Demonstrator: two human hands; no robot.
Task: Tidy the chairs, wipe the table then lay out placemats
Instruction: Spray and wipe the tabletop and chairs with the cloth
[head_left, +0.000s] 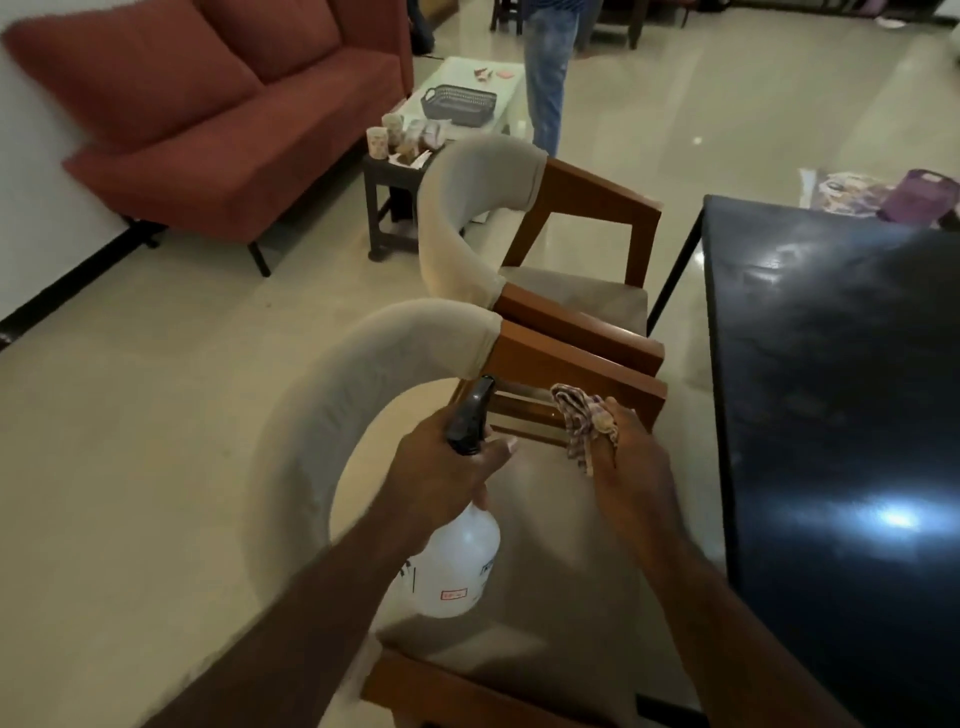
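The striped cloth (584, 423) is bunched up in the right hand (631, 452). It pokes out past the fingers on the far side of the hand, and a bit hangs down by the thumb. The fingers are curled tight on it. The hand and cloth are over the seat of the near chair (550, 561), close to its brown wooden arm.

The left hand (447, 467) is wrapped around the neck of a spray bottle (457, 566). The black spray top sticks up above the fingers, and the white round part hangs below the hand, over the same seat.

The near chair has a soft, curved, pale back. A second chair (540, 249) just like it stands right behind, with their wooden arms nearly touching. Both chairs are beside the dark shiny table (841, 405) on the right.

Farther away are a red sofa (208, 114), a small dark stool (392, 202) with paper cups (384, 135) on it, and a low table with a grey basket (457, 105).
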